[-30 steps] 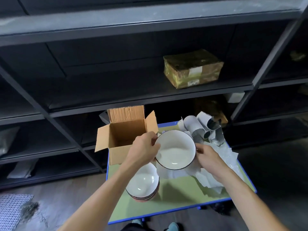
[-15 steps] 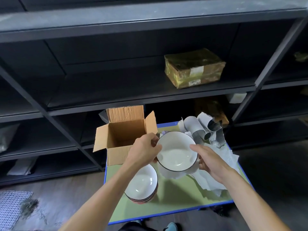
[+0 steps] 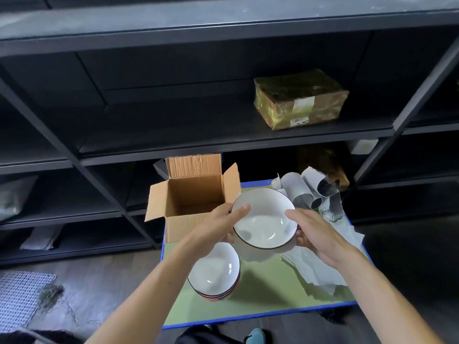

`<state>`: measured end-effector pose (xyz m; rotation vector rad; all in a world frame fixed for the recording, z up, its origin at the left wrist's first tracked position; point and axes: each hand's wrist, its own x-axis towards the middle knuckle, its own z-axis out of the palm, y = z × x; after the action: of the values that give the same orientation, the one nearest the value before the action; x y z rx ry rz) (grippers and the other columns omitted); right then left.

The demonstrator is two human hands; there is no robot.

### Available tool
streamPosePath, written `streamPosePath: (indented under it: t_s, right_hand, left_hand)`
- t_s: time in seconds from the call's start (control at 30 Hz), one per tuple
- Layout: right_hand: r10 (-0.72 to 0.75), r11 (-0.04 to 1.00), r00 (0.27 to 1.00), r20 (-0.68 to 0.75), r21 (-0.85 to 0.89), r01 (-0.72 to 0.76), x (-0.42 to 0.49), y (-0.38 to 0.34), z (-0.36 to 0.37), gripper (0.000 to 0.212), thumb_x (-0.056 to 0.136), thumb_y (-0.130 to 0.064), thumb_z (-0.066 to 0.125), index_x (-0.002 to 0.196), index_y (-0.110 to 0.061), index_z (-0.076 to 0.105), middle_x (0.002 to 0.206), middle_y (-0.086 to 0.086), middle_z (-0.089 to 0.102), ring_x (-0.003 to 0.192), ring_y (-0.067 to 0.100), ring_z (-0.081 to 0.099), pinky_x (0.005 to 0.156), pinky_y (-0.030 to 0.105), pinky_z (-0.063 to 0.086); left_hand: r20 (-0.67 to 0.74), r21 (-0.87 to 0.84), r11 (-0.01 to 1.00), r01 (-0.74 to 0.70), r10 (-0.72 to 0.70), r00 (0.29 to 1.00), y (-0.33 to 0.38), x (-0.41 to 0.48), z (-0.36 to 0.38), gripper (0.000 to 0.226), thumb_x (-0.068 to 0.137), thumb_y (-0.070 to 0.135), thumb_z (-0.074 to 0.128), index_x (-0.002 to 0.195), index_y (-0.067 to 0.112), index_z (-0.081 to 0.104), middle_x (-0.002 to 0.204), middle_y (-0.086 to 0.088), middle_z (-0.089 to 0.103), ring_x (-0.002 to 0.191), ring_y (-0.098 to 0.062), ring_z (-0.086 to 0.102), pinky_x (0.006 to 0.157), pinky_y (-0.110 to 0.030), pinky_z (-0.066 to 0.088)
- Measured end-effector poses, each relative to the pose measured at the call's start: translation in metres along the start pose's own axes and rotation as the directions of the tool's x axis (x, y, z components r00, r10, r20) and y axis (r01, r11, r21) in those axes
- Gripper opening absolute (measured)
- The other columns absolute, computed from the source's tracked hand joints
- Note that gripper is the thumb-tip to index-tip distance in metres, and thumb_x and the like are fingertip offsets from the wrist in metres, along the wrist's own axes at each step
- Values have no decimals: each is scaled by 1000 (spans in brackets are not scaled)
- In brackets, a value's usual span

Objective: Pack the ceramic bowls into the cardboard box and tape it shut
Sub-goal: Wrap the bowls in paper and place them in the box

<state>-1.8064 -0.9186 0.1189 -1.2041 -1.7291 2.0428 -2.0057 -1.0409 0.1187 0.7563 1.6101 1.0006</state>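
Over the green tabletop (image 3: pixel 260 301) with the blue edge, a person's got a white ceramic bowl with a thin dark rim (image 3: pixel 264 227) held up in both hands, tipped a bit toward the camera. The left hand (image 3: pixel 218 227) grips the left side, thumb hooked over the rim. The right hand (image 3: pixel 315 234) grips the right side, thumb on the rim and fingers underneath. Some white paper hangs under the bowl.

Just left of it sits the open brown cardboard box (image 3: pixel 193 194), flaps up. A stack of matching white bowls (image 3: pixel 213 271) rests on the table under the left wrist. Crumpled white wrapping paper (image 3: pixel 320 266) lies off to the right, with curled paper rolls (image 3: pixel 303 189) behind it.
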Motion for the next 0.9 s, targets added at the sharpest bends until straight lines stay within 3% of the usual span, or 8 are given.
streamPosePath:
  t_s: [0.13,0.3,0.37,0.47,0.57,0.7,0.8,0.9]
  right_hand:
    - [-19,999,999,31,-36,20,4,-8,11,32,101,-21,45,109,0,68,106,22,71,80,21,66,74,34,56]
    - [-60,994,998,22,-93,62,12,-26,31,33,101,-20,47,106,8,63,106,24,70,83,24,68,76,36,58]
    - [-76,990,997,-9,-122,74,20,-32,42,35,101,-20,49,102,13,59,97,26,70,78,26,67,65,31,58]
    - [-94,975,995,-42,-205,83,34,-39,63,37,98,-22,53,95,15,54,73,14,61,63,25,56,49,24,42]
    - [-95,973,994,-56,-217,81,49,-47,84,33,97,-21,54,97,11,60,77,15,65,64,28,60,53,31,47]
    - [-75,978,995,-59,-201,62,67,-54,113,28,99,-28,57,96,-4,70,94,21,72,73,30,67,70,41,54]
    - [-49,979,997,-64,-202,35,81,-57,130,27,101,-30,55,96,-9,70,88,13,74,66,20,68,61,30,58]
    - [0,978,997,-83,-206,-17,93,-60,144,29,102,-32,53,100,-9,69,85,9,72,61,14,65,51,21,51]
  left_hand:
    - [-23,-75,995,-66,64,998,6,-5,-10,28,101,37,55,115,17,68,106,-5,73,90,-14,70,73,-35,59]
    - [-103,-90,993,-77,68,992,5,-11,-33,29,101,33,55,115,11,68,114,-14,70,108,-29,68,83,-41,61]
    - [-122,-89,992,-89,78,989,6,-13,-46,28,101,31,54,114,11,68,112,-14,71,106,-29,68,82,-42,62]
    - [-155,-78,992,-99,86,984,7,-16,-68,26,101,29,53,111,10,69,108,-12,73,99,-25,70,78,-39,62]
    - [-197,-77,994,-83,66,978,4,-16,-91,24,101,30,54,107,12,69,98,-6,74,93,-19,70,79,-39,62]
    - [-212,-44,998,-47,37,977,-8,-12,-121,30,100,40,55,113,16,67,104,-4,75,99,-22,71,84,-43,61]
    - [-222,-64,998,-22,7,975,-15,-7,-140,32,101,41,52,118,17,67,106,-3,75,100,-21,71,86,-42,61]
    - [-200,-114,993,-9,-14,980,-17,-3,-155,32,105,38,42,119,21,65,109,0,74,103,-19,70,88,-36,60]
